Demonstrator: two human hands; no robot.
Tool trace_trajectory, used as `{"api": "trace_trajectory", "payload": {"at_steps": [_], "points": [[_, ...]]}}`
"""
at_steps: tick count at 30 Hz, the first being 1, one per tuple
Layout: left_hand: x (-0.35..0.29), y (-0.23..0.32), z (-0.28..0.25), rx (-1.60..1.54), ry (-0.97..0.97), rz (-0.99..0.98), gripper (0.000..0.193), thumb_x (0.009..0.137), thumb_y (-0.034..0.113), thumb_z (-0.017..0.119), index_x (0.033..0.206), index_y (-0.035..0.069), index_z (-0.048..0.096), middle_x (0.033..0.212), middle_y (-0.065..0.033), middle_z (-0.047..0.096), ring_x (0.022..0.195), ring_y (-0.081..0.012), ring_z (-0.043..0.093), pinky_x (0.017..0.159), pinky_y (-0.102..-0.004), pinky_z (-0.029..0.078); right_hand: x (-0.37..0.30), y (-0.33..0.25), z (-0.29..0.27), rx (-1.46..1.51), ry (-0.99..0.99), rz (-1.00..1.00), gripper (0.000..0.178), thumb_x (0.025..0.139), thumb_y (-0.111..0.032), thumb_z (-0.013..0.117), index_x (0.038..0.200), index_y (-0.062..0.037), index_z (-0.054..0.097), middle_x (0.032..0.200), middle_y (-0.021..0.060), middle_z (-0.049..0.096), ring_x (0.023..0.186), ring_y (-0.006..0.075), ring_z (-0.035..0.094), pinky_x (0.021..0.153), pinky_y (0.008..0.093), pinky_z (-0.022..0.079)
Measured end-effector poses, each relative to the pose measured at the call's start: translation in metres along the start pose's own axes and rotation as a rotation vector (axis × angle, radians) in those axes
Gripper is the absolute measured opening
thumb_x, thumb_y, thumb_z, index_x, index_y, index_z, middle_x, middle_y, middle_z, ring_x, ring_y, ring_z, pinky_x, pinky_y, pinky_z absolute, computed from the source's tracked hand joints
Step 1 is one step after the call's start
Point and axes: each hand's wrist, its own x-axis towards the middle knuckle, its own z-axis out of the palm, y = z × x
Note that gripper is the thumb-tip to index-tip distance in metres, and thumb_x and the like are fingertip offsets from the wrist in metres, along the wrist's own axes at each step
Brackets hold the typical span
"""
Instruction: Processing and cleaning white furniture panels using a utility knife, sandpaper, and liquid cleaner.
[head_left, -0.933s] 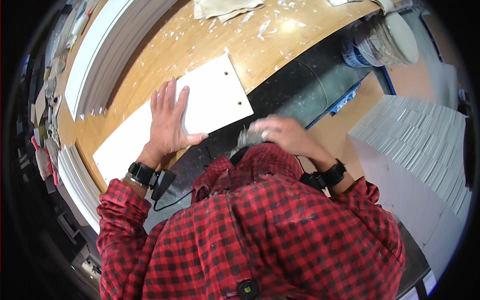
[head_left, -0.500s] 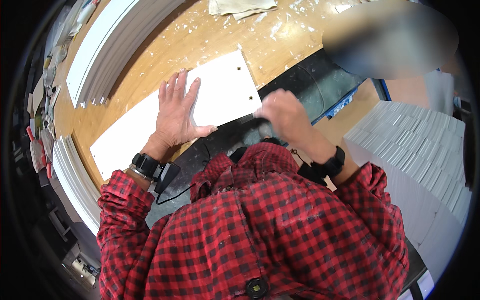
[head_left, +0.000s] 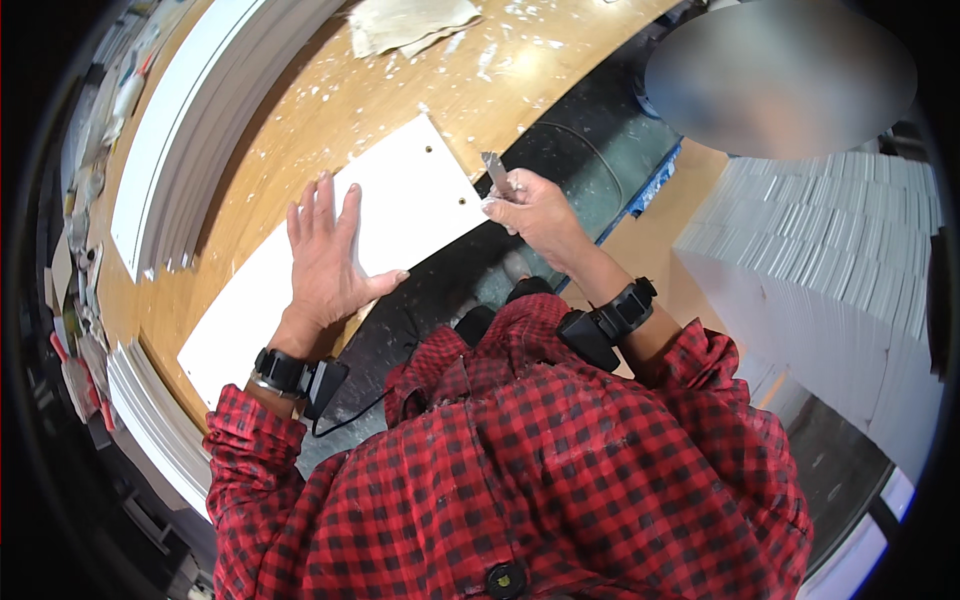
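A long white board (head_left: 410, 190) with two small holes near its right end lies slantwise on the wooden table. My left hand (head_left: 330, 262) rests flat on it, fingers spread and thumb at the near edge. At the board's right end is my right hand (head_left: 540, 215), its fingers closed around a small metal scraper (head_left: 495, 172). The scraper's flat grey blade points up and away from me, with white residue around the fingers that grip it. Part of the scraper is hidden inside the hand. Both wrists carry black strapped devices.
White panels (head_left: 180, 150) stand stacked on the table (head_left: 540, 70) at the far left, with more white panels (head_left: 155, 420) nearer. A cream cloth (head_left: 415, 25) lies at the back among white flecks. A tall stack of white boards (head_left: 800, 250) stands on the right.
My right hand has shifted slightly left and turned, so the scraper blade now shows. The view has shifted a little; my left hand stays flat on the board.
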Motion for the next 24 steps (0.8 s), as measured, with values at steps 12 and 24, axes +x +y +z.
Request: {"api": "trace_trajectory", "payload": {"at_steps": [12,24], "points": [[0.004,-0.002,-0.005,0.007,-0.114,-0.006,0.114,0.064,0.084,0.047,0.139,0.001,0.028,0.144,-0.0294,0.017,0.135,-0.0445,0.016,0.108,-0.0568,0.008,0.004,0.004,-0.064,-0.131,-0.372,-0.041,0.033,0.082,-0.012,0.065,0.11,-0.0004,0.054,0.087,0.0044,0.057,0.081,0.011,0.055,0.074,0.0268,0.046],[0.016,0.001,-0.004,-0.029,-0.105,-0.052,0.116,0.062,0.084,0.049,0.143,0.005,0.021,0.146,-0.0283,0.014,0.135,-0.0449,0.015,0.107,-0.0582,0.008,0.108,-0.068,-0.1,-0.905,0.227,-0.809,0.021,0.083,-0.003,0.051,0.102,0.0002,0.059,0.092,0.0117,0.061,0.091,0.0297,0.058,0.08,0.0397,0.045]]}}
